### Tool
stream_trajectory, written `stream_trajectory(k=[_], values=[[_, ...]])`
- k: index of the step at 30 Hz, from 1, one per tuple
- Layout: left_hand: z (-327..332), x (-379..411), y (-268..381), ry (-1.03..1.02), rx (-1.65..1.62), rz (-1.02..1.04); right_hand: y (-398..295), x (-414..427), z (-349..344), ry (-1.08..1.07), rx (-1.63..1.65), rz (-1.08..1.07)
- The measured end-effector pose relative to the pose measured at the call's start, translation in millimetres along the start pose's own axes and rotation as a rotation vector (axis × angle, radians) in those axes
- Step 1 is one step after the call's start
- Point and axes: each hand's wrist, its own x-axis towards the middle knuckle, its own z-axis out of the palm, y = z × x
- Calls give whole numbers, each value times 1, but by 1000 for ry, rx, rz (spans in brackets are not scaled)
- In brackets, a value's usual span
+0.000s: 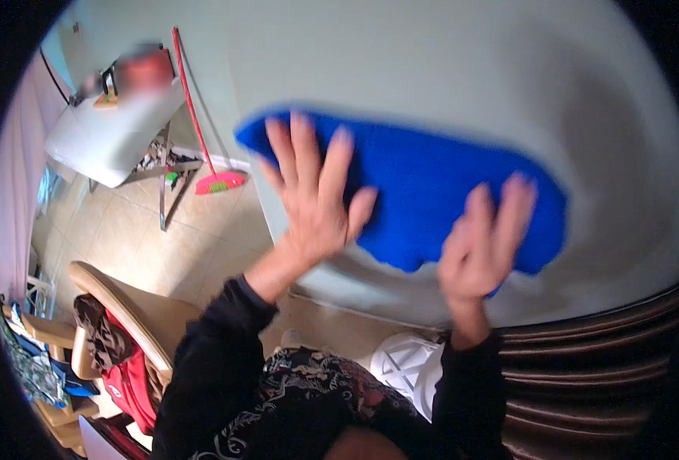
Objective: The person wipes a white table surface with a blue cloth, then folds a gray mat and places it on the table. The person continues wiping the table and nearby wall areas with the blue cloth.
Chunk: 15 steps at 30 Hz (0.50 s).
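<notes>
A bright blue piece of cloth with a ragged lower edge spreads before me against a pale surface. I cannot tell whether that surface is a wall or a tabletop. My left hand lies over the cloth's left part, palm towards it and fingers spread apart. Over the lower right part is my right hand, with two fingers extended and the others partly hidden. A scrap of blue shows beneath its wrist. Both hands are blurred, so whether the right one pinches the cloth is unclear.
A red-handled broom leans at the far left, beside a white folding table bearing blurred items. Clothes hang over a tan chair at lower left. Near my body stands a white stool; dark brown folded fabric fills the lower right.
</notes>
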Motion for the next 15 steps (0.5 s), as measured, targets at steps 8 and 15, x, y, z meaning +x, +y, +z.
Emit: stream_trajectory(k=[8,15], values=[[-5,93,-58,240,421,339,15,83,26,237,-79,-308],[-18,-114,-84,-422,-188,-432,-66,-66,105,-461,642,-133]])
